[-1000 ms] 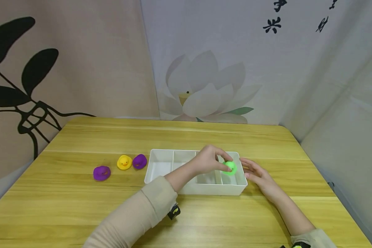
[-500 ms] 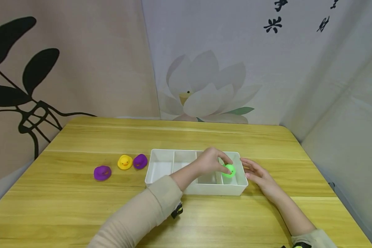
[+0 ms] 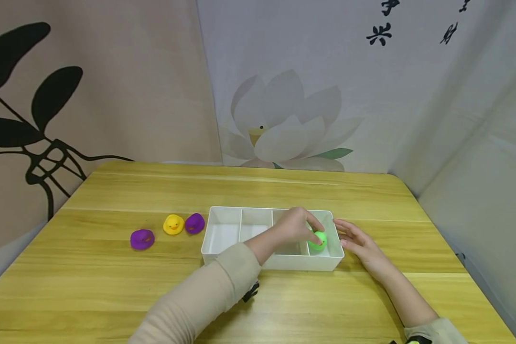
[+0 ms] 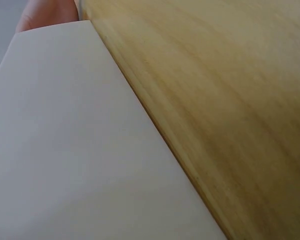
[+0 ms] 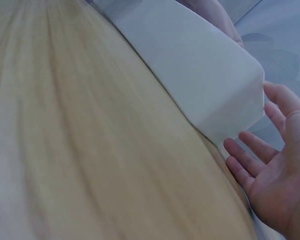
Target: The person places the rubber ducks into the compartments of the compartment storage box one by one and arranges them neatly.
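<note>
Between the thumb and fingers of my left hand (image 3: 293, 225) is a small green rubber duck (image 3: 317, 241), held low inside the rightmost compartment of a white divided box (image 3: 249, 262). The left forearm crosses over the box and hides part of its middle compartments. My right hand (image 3: 361, 243) rests by the box's right end, its fingers extended near the wall. In the right wrist view, that hand (image 5: 282, 170) lies palm toward the box corner, thumb at the edge. The left wrist view shows mostly the box's outer wall (image 4: 80, 135).
Left of the box, a purple rubber duck (image 3: 194, 223) sits beside a yellow one (image 3: 173, 224). Another purple duck (image 3: 142, 240) lies farther left and nearer. All stand on the wooden table (image 3: 90, 286), with a printed curtain (image 3: 284, 71) behind it.
My left hand has lowered the green duck deeper into the rightmost compartment, the forearm shifting slightly right. The right hand and the other ducks stay put.
</note>
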{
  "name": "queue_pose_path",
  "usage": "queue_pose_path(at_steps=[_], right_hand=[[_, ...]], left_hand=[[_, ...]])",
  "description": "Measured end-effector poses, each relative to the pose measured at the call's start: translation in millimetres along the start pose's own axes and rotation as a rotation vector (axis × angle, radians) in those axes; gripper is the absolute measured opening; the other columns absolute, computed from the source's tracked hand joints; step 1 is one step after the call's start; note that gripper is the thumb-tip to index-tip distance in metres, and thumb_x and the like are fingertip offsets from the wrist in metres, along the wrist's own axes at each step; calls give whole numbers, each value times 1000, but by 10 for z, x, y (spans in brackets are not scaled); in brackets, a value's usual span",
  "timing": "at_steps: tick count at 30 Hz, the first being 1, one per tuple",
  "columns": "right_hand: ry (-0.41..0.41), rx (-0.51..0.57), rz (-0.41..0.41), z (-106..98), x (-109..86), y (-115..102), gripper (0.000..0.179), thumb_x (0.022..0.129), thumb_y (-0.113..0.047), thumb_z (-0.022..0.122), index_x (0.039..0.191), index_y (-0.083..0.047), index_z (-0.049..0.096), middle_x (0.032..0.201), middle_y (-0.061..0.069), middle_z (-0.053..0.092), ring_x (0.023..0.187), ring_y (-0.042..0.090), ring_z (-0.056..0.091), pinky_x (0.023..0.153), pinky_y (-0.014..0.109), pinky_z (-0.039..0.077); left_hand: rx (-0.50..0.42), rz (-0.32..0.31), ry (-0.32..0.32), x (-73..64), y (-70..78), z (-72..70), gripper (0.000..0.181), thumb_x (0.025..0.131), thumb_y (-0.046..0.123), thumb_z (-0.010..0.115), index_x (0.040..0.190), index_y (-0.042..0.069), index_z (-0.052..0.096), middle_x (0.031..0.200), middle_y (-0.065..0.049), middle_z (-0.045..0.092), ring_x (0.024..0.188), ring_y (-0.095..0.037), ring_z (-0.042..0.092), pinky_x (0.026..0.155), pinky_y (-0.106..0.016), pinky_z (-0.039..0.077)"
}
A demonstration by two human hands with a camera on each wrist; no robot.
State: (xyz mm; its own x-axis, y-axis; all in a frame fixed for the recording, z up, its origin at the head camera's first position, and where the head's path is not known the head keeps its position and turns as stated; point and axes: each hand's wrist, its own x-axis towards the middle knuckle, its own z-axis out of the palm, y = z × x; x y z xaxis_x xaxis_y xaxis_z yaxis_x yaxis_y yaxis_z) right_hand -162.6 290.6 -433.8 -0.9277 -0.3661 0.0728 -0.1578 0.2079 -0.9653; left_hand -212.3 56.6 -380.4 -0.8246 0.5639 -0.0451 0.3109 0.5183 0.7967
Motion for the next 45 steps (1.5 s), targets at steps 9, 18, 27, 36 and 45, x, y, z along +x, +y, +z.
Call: queue_pose_path(at_steps=[9,18,27,36,45], right_hand=[[-9,6,-22,-9,-5,2,48,100,-7,48,146,-2,34,142,28,37,120,13,50,93,22,41],[-7,10,-25,5,7,-10,48,100,-7,48,145,0,34,142,29,37,118,11,51,93,22,41],[-8,6,-25,-2,7,-8,49,99,-7,49,145,-1,34,141,29,38,118,12,51,93,23,41],[-8,3,-23,2,7,5,48,100,-8,48,146,-3,35,141,28,39,118,12,52,93,23,41],[-6,4,-30,3,5,4,49,99,-7,49,145,-2,35,141,28,39,118,13,53,93,23,41]], left_hand=[[62,-9,4,33,33,31,25,67,17,88,90,17,78,79,15,67,79,0,56,73,-19,43],[119,-33,-11,26,74,14,23,68,18,88,89,17,78,76,15,66,73,-2,55,67,-18,43],[92,-28,-1,18,57,18,23,68,19,88,88,17,78,77,14,67,75,-2,56,66,-19,44],[52,10,22,-75,59,-56,28,73,21,85,98,15,77,86,13,68,97,-11,60,75,-22,45],[-17,101,56,-217,76,-176,29,77,22,82,103,13,75,93,7,71,100,-14,62,81,-25,46]])
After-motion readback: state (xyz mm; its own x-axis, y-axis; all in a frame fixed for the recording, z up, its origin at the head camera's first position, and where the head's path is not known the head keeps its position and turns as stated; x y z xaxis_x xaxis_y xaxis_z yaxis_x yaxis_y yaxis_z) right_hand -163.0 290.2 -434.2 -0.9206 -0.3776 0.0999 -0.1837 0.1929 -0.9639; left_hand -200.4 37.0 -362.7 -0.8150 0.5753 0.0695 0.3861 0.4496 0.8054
